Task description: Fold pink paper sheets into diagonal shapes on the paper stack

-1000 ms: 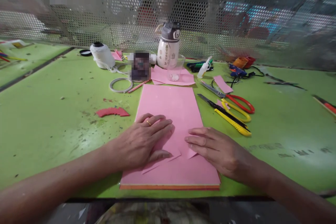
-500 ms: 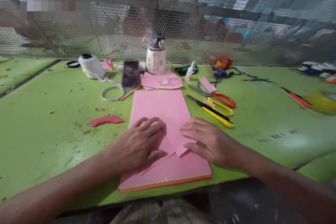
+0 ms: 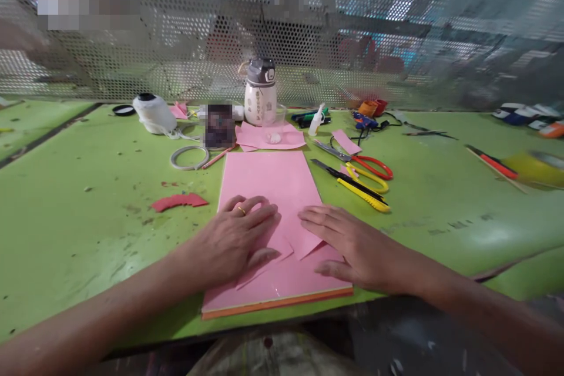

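Observation:
A stack of pink paper sheets (image 3: 268,176), with an orange layer at its bottom edge, lies in front of me on the green table. Cut pink paper pieces (image 3: 304,244) rest on top of it, partly under both hands. My left hand (image 3: 240,235) lies flat over the left piece, fingers stretched out, a ring on one finger. Opposite it, my right hand (image 3: 348,244) rests palm down on the right piece, fingers extended and thumb spread toward me. Neither hand grips anything. The outlines of the pieces are partly hidden by the hands.
Right of the stack lie a yellow utility knife (image 3: 361,194) and scissors (image 3: 370,167). Behind it stand a bottle (image 3: 259,97), a clear cup (image 3: 274,123) and a glue bottle (image 3: 316,120). At left are a tape ring (image 3: 189,157), red paper strip (image 3: 180,202) and thread spool (image 3: 154,113).
My right thumb has moved away from the paper's lower corner toward me, and the right fingers have flattened. The left hand stays nearly the same. The view shifts slightly.

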{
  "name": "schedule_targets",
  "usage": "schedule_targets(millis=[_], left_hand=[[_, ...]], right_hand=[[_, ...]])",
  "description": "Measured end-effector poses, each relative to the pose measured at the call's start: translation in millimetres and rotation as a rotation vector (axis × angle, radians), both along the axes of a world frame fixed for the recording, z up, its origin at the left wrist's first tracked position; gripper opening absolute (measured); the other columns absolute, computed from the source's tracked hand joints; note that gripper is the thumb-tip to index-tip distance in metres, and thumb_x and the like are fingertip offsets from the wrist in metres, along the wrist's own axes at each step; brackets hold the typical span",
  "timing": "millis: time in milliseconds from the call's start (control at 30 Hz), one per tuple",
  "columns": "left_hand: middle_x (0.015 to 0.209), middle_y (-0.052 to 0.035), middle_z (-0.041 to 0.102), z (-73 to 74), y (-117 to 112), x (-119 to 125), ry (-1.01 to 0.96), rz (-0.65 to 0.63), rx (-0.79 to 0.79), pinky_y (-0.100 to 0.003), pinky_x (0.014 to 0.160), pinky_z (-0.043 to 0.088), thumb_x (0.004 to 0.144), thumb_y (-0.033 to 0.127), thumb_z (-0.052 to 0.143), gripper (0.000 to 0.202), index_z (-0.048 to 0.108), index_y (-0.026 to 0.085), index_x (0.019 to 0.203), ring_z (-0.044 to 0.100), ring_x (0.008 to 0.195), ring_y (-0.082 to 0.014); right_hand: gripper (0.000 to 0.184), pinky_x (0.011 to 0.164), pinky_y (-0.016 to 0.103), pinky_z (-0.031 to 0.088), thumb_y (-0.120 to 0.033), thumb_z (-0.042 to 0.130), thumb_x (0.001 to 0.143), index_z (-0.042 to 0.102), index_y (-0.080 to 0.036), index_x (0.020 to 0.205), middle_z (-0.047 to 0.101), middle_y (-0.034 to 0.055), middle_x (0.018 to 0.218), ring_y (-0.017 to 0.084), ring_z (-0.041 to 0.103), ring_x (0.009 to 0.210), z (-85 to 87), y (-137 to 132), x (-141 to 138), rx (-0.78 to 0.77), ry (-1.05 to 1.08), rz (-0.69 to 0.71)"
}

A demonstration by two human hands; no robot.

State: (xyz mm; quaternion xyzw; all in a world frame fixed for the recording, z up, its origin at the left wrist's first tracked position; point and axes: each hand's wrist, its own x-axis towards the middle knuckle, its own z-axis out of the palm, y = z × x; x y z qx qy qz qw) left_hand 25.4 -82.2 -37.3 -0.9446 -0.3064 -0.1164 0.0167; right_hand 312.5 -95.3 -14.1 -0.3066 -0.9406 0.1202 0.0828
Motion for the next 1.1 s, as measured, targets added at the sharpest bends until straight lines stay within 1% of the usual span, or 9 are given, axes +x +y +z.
schedule_targets(millis=[133, 367, 500, 567, 633, 733, 900, 1000, 1100], left_hand=[[0.141, -0.0112, 0.058, -1.5, 0.4, -0.7, -0.005, 0.004, -0.001, -0.051, 0.11, 0.033, 0.1, 0.055, 0.047, 0.057, 0.05, 0.016, 0.142, 0.046, 0.134, -0.0337], [0.146, -0.0088, 0.054, -3.9, 1.6, -2.8, 0.043, 0.03, 0.001, -0.048, 0.111, 0.032, 0.1, 0.054, 0.046, 0.058, 0.047, 0.017, 0.145, 0.043, 0.136, -0.0319], [0.146, -0.0088, 0.055, -2.5, 0.5, -1.9, 0.047, 0.038, -0.029, -0.048, 0.112, 0.032, 0.1, 0.053, 0.046, 0.058, 0.047, 0.018, 0.145, 0.042, 0.138, -0.0323], [0.146, -0.0092, 0.055, -2.2, 0.8, -1.6, 0.036, 0.026, -0.037, -0.05, 0.112, 0.032, 0.1, 0.053, 0.046, 0.057, 0.049, 0.017, 0.144, 0.041, 0.138, -0.0328], [0.145, -0.0094, 0.056, -1.5, 2.0, -1.5, 0.023, 0.019, -0.054, -0.051, 0.111, 0.032, 0.101, 0.053, 0.046, 0.056, 0.051, 0.017, 0.143, 0.042, 0.138, -0.0332], [0.144, -0.0081, 0.058, 1.1, 4.8, -1.1, -0.008, 0.029, -0.11, -0.05, 0.111, 0.032, 0.1, 0.055, 0.046, 0.055, 0.054, 0.018, 0.14, 0.044, 0.136, -0.0316], [0.137, -0.0065, 0.063, 6.6, 9.9, -0.5, -0.092, 0.001, -0.165, -0.046, 0.108, 0.037, 0.103, 0.052, 0.041, 0.046, 0.064, 0.021, 0.128, 0.05, 0.13, -0.0269], [0.137, -0.0066, 0.063, 10.1, 13.5, -4.1, -0.129, -0.027, -0.21, -0.046, 0.108, 0.038, 0.105, 0.042, 0.039, 0.039, 0.063, 0.023, 0.13, 0.053, 0.128, -0.0263], [0.138, -0.0082, 0.063, 14.5, 19.9, -12.7, -0.161, -0.144, -0.274, -0.042, 0.11, 0.039, 0.103, 0.021, 0.04, 0.039, 0.057, 0.022, 0.138, 0.054, 0.128, -0.0239]], right_hand=[[0.068, 0.115, 0.053, 0.039, -0.052, 0.055, 0.097, 0.047, -0.005, 0.145, 0.052, 0.0239, 0.148, 0.031, 0.044, 0.141, -4.6, -13.6, 23.6, 0.016, 0.002, -0.05], [0.07, 0.115, 0.048, 0.041, -0.048, 0.063, 0.093, 0.043, -0.012, 0.149, 0.054, 0.0202, 0.146, 0.03, 0.047, 0.139, -25.2, -28.7, 56.2, 0.042, 0.084, -0.108], [0.064, 0.115, 0.05, 0.039, -0.037, 0.062, 0.095, 0.04, -0.016, 0.151, 0.053, 0.0179, 0.146, 0.031, 0.042, 0.141, -22.0, -35.6, 66.5, 0.141, 0.213, -0.168], [0.059, 0.116, 0.052, 0.037, -0.03, 0.062, 0.094, 0.043, -0.017, 0.149, 0.051, 0.0176, 0.146, 0.032, 0.039, 0.143, -13.5, -36.2, 60.2, 0.204, 0.282, -0.188], [0.053, 0.115, 0.052, 0.038, -0.025, 0.064, 0.093, 0.049, -0.016, 0.143, 0.052, 0.0178, 0.144, 0.032, 0.04, 0.142, -5.0, -33.4, 43.9, 0.226, 0.266, -0.151], [0.044, 0.113, 0.051, 0.042, -0.018, 0.059, 0.093, 0.055, -0.008, 0.136, 0.058, 0.0207, 0.137, 0.033, 0.046, 0.135, 0.4, -24.9, 9.5, 0.232, 0.108, -0.033], [0.038, 0.099, 0.052, 0.053, -0.001, 0.052, 0.086, 0.062, 0.001, 0.123, 0.066, 0.0246, 0.122, 0.036, 0.061, 0.114, -0.7, -13.0, -31.4, 0.373, -0.213, 0.076], [0.032, 0.088, 0.051, 0.057, 0.001, 0.053, 0.085, 0.066, 0.001, 0.115, 0.068, 0.0259, 0.114, 0.036, 0.064, 0.105, -0.1, -8.8, -37.6, 0.458, -0.336, 0.086], [0.025, 0.087, 0.048, 0.058, 0.0, 0.055, 0.086, 0.068, 0.0, 0.108, 0.07, 0.024, 0.107, 0.034, 0.065, 0.1, -0.6, -4.9, -34.5, 0.467, -0.315, 0.079]])
